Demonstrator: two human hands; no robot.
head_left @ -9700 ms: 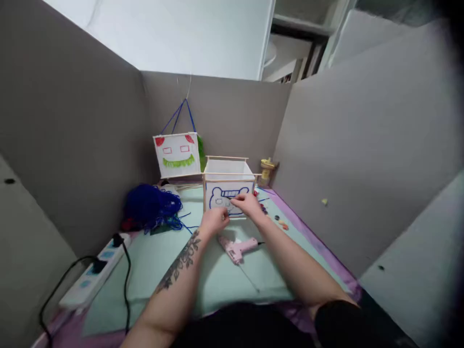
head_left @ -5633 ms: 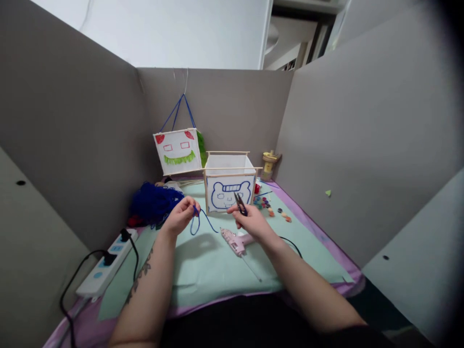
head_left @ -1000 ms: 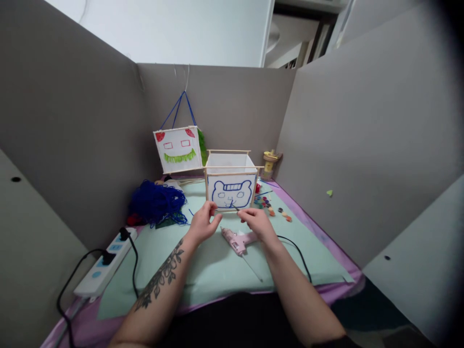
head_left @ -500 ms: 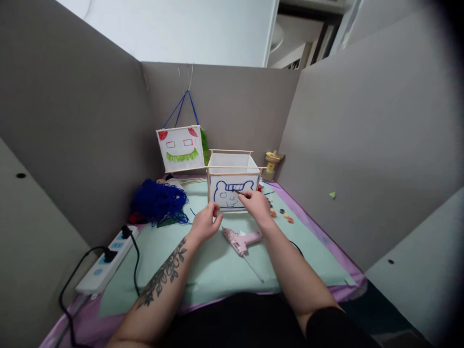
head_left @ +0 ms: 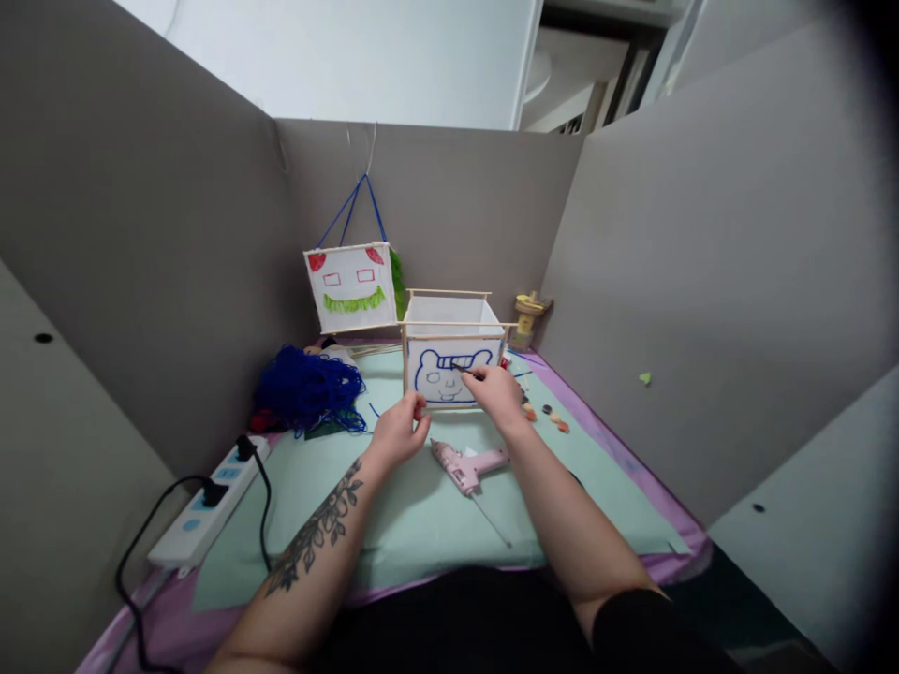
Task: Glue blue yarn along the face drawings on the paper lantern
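While the yarn (head_left: 303,389) lies bunched well off to the left by the wall, your left hand (head_left: 399,432) sits low on the mat (head_left: 393,524), fingers curled in a loose pinch at the bottom left corner of the box (head_left: 449,351); whether it actually grips the frame there or only steadies it, you cannot tell from this view. The box stands upright just beyond both hands, its drawn bear face turned toward you and its long axis running left to right. Your right hand (head_left: 497,391) is the nearer one to that face: it is raised in front of the panel's right half, fingers closed on a thin dark tool (head_left: 464,369), probably the snips, whose tip points up and left and touches or nearly touches the blue band across the top of the face. The forearm comes in from the lower right, passing over the glue gun (head_left: 466,463), which lies on the mat between your wrists, nozzle toward the left
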